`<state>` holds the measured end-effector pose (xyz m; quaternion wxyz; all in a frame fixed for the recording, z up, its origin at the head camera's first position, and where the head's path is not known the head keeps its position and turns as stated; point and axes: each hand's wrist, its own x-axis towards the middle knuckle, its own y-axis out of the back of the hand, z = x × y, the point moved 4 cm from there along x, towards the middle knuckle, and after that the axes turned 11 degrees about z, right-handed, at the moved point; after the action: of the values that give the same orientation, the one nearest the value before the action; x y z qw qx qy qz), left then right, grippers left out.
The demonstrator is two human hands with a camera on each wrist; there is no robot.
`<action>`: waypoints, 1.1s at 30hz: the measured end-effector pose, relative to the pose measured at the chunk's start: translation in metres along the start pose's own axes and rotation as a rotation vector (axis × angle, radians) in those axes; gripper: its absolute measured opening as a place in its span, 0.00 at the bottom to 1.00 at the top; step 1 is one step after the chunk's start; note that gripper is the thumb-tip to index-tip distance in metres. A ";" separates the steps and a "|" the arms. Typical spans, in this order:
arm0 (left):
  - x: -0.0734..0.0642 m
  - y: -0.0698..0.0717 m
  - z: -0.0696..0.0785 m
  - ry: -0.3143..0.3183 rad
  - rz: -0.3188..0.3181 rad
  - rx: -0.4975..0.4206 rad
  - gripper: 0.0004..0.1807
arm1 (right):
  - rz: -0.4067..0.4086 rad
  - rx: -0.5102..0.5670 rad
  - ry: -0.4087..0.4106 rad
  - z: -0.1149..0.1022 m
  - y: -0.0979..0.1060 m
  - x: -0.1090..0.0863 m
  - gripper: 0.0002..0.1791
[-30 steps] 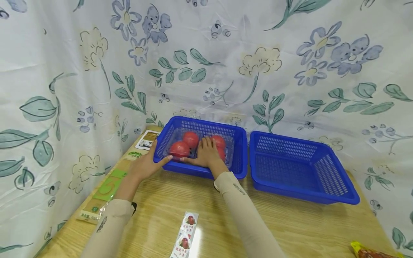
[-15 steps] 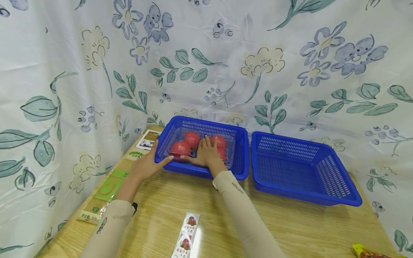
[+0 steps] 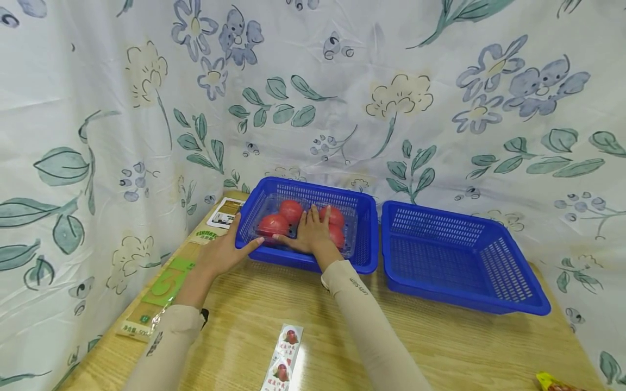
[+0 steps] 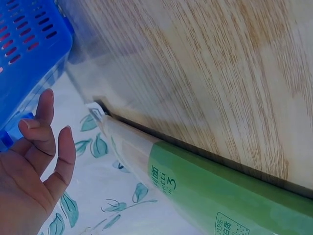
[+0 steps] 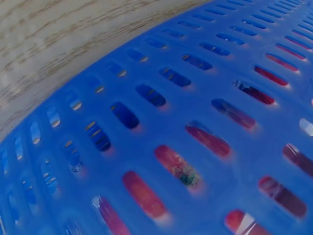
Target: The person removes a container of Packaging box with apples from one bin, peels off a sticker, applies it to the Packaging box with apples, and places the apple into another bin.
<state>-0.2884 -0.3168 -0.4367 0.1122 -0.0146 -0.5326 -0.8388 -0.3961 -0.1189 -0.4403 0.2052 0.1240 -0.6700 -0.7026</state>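
Probably I'm settling the fruit (image 3: 274,224) in the left basket (image 3: 293,259), my right hand (image 3: 313,237) lying over it, fingers spread, my left hand (image 3: 221,254) sitting loosely by the rim, neither grasping. Next is likely calling for lifting 2 hands away.

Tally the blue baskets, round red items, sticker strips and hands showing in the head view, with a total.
Blue baskets: 2
Round red items, some partly covered: 4
Sticker strip, cut off by the frame: 1
Hands: 2
Total: 9
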 end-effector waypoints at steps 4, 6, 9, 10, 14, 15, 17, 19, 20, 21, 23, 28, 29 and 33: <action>-0.001 0.001 0.000 0.004 -0.001 0.006 0.59 | 0.032 0.010 -0.003 0.000 0.001 0.001 0.65; -0.001 0.002 0.000 0.007 -0.001 0.007 0.59 | 0.053 0.030 -0.007 -0.001 0.003 0.001 0.65; 0.000 0.002 -0.001 0.006 0.002 0.007 0.60 | 0.083 0.060 -0.015 -0.001 0.005 0.002 0.64; 0.000 0.001 -0.001 0.005 0.002 0.007 0.60 | 0.092 0.070 -0.019 -0.001 0.005 0.002 0.63; 0.001 0.001 -0.001 0.003 -0.002 0.006 0.60 | 0.110 0.090 -0.026 -0.001 0.007 0.003 0.63; 0.001 0.001 -0.001 0.003 -0.005 0.006 0.60 | 0.114 0.092 -0.024 -0.001 0.008 0.003 0.63; 0.000 0.001 0.000 0.007 -0.009 0.005 0.60 | 0.128 0.100 -0.018 -0.002 0.009 0.003 0.62; 0.000 0.001 0.000 0.011 -0.012 0.003 0.60 | 0.145 0.111 -0.008 -0.004 0.011 0.004 0.62; 0.000 0.000 0.000 0.013 -0.012 0.001 0.60 | 0.155 0.117 -0.004 -0.004 0.011 0.004 0.62; 0.000 0.000 0.000 0.014 -0.011 -0.001 0.61 | 0.164 0.120 0.000 -0.005 0.012 0.004 0.62; 0.000 0.000 0.000 0.014 -0.012 -0.008 0.61 | 0.176 0.129 0.006 -0.006 0.014 0.004 0.62; 0.000 -0.001 0.000 0.009 -0.011 -0.012 0.61 | 0.164 0.150 0.006 -0.009 0.016 0.005 0.62; 0.000 -0.001 0.000 0.008 -0.009 -0.010 0.61 | 0.157 0.170 0.002 -0.010 0.016 0.005 0.62; 0.000 -0.001 0.000 0.005 -0.006 -0.012 0.60 | 0.126 0.254 -0.012 -0.013 0.018 0.005 0.63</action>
<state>-0.2882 -0.3161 -0.4376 0.1110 -0.0115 -0.5271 -0.8424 -0.3923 -0.1332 -0.4233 0.2277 0.1022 -0.7612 -0.5986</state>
